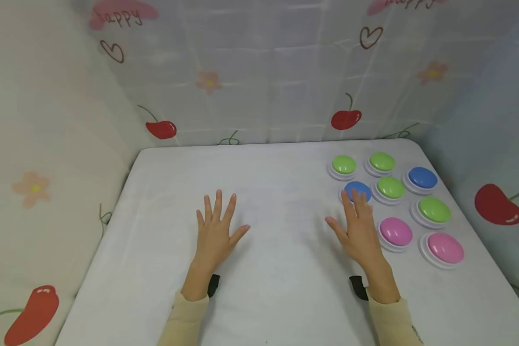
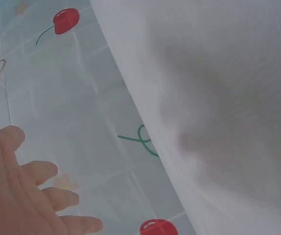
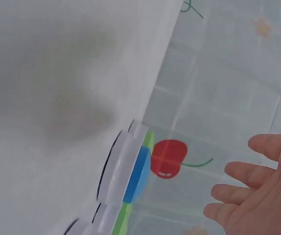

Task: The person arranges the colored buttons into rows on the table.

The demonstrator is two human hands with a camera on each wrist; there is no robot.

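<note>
The left hand and right hand hover well apart, fingers spread, holding nothing. Eight domed buttons stand at the right of the tabletop, one blue button partly behind the right fingertips. Each is probably light and stiff, its glossy dome slippery; the white base likely grips best.

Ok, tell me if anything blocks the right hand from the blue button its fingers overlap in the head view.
Nothing visible does: in the right wrist view, only open space separates the right hand from that blue button.
</note>
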